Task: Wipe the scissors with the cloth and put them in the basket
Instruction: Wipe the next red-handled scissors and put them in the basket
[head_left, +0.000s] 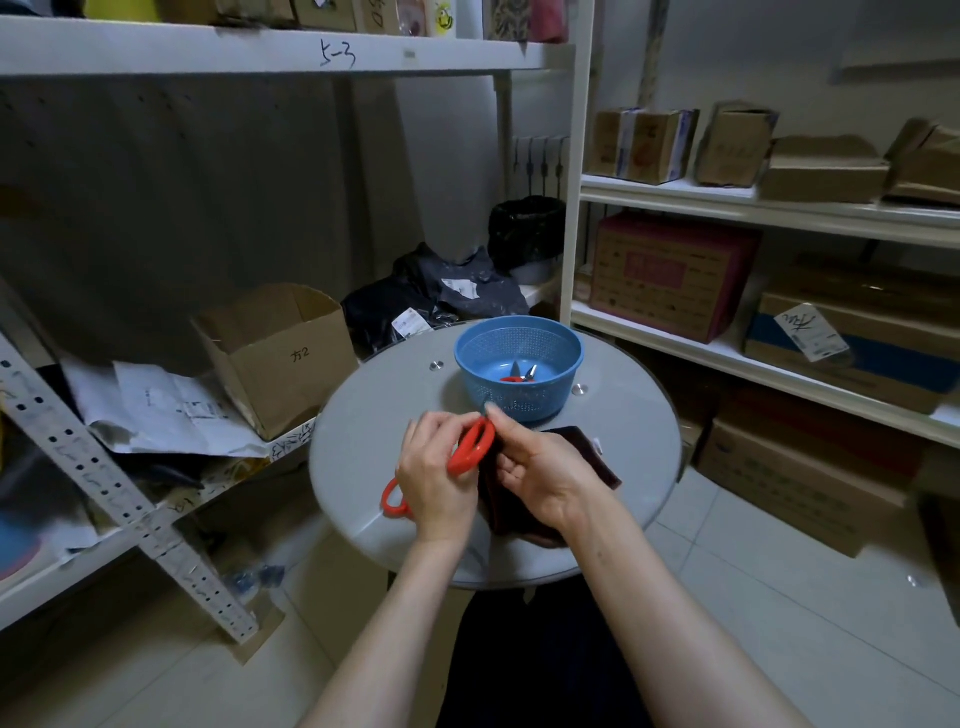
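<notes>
Scissors (470, 448): red-handled pair, held up just above the table (634, 415), between the two hands and just in front of the basket.
Long axis: judged from the handles only. The upper loop (475, 439) stands between the hands and the lower loop (393, 500) pokes out below the left wrist, so the pair lies spread and slanted from lower left to upper right. The blades are hidden and I cannot tell which way they point.
Left hand (436, 480): fingers curled round the handles, back of the hand to the camera; it carries the scissors.
Right hand (543, 480): palm turned inward, thumb and forefinger pinched at the top of the upper loop, with the cloth gripped under the palm.
Cloth (584, 451): dark, draped from the right hand onto the table, touching the scissors on their right side.
Basket (519, 402): blue, upright, straight ahead of the hands and near them; a second pair (519, 375) already lies inside.
Deciding relation: the basket sits forward and a little right of the grip, so the left hand, which holds the handles, looks best placed to reach forward and drop them in once the wiping is done.
</notes>
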